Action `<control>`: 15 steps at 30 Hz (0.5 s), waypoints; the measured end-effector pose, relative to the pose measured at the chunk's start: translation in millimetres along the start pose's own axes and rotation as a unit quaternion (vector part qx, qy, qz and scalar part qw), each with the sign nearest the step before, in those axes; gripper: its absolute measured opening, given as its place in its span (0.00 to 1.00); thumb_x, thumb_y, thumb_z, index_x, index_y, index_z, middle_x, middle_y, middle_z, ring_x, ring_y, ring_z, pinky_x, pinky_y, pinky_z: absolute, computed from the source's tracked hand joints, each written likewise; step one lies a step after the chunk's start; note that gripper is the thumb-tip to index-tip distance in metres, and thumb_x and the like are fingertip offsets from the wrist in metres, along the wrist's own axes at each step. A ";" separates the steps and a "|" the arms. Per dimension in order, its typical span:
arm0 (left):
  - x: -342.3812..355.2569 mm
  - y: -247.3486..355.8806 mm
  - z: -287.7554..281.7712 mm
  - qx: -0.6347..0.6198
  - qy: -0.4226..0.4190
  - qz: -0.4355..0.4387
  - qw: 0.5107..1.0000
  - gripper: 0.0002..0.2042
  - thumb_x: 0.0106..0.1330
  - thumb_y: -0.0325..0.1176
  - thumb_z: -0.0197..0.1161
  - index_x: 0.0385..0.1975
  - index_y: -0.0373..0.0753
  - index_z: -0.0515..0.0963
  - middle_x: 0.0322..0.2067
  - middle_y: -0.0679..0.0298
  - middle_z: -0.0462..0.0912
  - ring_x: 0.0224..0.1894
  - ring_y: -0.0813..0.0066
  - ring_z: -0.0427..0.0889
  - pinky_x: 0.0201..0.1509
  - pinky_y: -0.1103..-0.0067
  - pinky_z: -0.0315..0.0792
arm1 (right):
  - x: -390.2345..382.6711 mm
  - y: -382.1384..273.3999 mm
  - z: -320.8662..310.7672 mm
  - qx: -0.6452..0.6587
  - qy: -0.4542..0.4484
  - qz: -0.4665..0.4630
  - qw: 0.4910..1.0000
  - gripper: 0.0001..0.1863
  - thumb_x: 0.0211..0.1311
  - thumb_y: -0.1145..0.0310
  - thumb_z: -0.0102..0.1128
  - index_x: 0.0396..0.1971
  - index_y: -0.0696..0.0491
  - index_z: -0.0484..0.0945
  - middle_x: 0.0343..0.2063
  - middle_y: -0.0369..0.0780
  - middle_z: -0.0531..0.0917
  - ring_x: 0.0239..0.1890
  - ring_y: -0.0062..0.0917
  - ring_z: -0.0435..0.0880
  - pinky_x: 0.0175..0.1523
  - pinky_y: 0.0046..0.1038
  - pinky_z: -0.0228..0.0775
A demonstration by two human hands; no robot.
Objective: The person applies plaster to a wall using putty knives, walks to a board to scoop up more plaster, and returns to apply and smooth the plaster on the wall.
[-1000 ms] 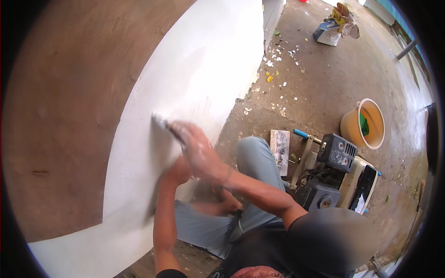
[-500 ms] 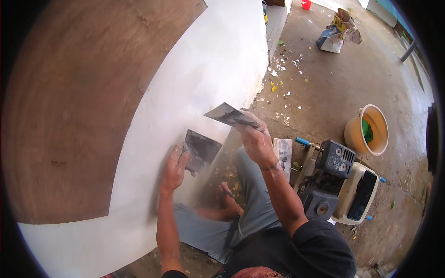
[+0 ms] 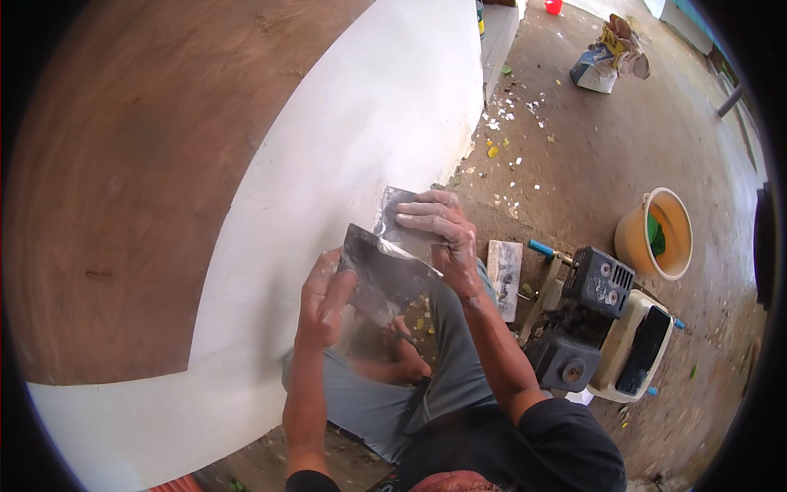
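My left hand point(image 3: 326, 302) grips a thin, dark, squarish putty scraper point(image 3: 384, 283) by its left edge, thumb across its face. A ridge of whitish putty lies along that blade's upper edge. In my right hand point(image 3: 447, 228) is a second flat putty scraper point(image 3: 387, 211), its grey face smeared with white, my fingers stretched over it. The two blades meet or nearly meet at the left one's upper edge; contact is hard to make out. Both hands are dusted white and are held in front of a smooth white wall point(image 3: 328, 156).
A brown wood-like panel point(image 3: 139, 180) borders the white wall at left. On my right are a smeared rectangular board point(image 3: 505, 283), a dark grey and beige machine point(image 3: 601, 283) and a pale orange bucket point(image 3: 633, 238) holding something green. Farther off stands a crumpled bag point(image 3: 598, 78) near scattered chips.
My right hand has lowered and turned its scraper against or close to the left one. My left hand has lifted slightly and moved right, tilting its scraper, where putty now shows at the edge.
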State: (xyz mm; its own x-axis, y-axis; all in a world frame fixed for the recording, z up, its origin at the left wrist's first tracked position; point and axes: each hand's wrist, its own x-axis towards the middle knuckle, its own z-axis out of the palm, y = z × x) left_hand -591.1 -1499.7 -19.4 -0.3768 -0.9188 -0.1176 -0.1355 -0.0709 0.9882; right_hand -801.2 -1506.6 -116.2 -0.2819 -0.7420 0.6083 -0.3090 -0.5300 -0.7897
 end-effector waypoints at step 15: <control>29.5 -1.6 -1.4 0.255 0.108 0.057 0.959 0.18 0.80 0.37 0.42 0.61 0.33 0.68 0.30 0.63 0.81 0.27 0.81 0.77 0.30 0.78 0.74 | -41.6 -35.0 16.0 0.481 0.077 0.509 0.709 0.18 0.70 0.67 0.56 0.55 0.58 0.74 0.42 0.37 0.83 0.44 0.23 0.83 0.53 0.29 0.76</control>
State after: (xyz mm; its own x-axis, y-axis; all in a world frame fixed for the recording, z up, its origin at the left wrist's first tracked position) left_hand -600.7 -1527.3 -24.4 -0.2252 -0.9722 0.0648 -0.5558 0.1828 0.8110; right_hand -764.1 -1463.7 -115.2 -0.0322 -0.9269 -0.3738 0.8681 0.1594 -0.4701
